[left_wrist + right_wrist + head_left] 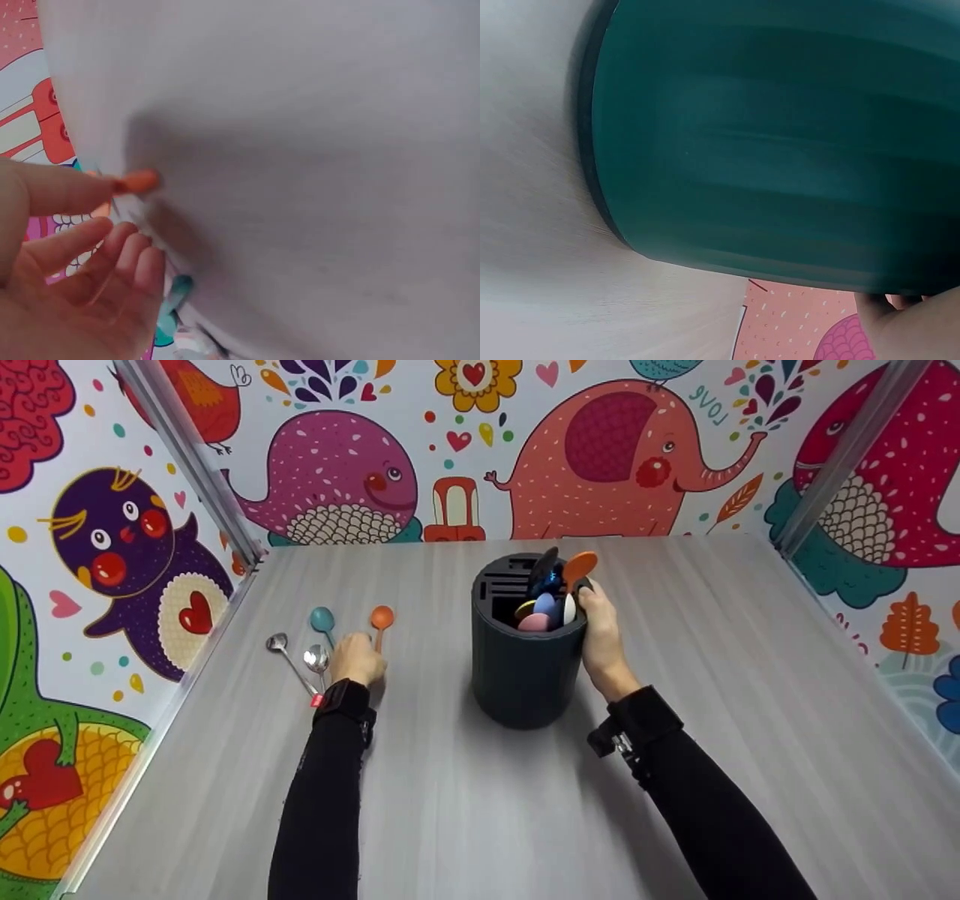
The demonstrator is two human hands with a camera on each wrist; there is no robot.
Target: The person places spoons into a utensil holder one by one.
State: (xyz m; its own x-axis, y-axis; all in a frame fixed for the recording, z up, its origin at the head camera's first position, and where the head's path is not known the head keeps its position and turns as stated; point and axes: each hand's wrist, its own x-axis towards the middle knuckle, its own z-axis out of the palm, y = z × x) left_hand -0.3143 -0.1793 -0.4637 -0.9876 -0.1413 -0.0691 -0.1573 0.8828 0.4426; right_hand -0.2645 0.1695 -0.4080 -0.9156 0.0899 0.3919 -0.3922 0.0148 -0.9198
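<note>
On the left of the table, my left hand (356,660) has its thumb and fingers around the handle of an orange spoon (382,617). The handle's end shows beyond the thumb tip in the left wrist view. Beside it lie a teal spoon (322,619), a metal spoon (316,658) and a small metal ladle-like spoon (277,643). My right hand (604,641) grips the right side of a dark utensil holder (525,682) near its rim. The holder looks slightly tilted. Several colourful utensils, including an orange one (580,568), stand in its larger opening; narrow slots occupy its top.
A light wood-grain table (427,795) bears everything. Cartoon-printed panels (465,450) stand at its back and sides, with metal posts (187,457) at the corners. A small red tag (317,700) sits by the lower end of a metal handle.
</note>
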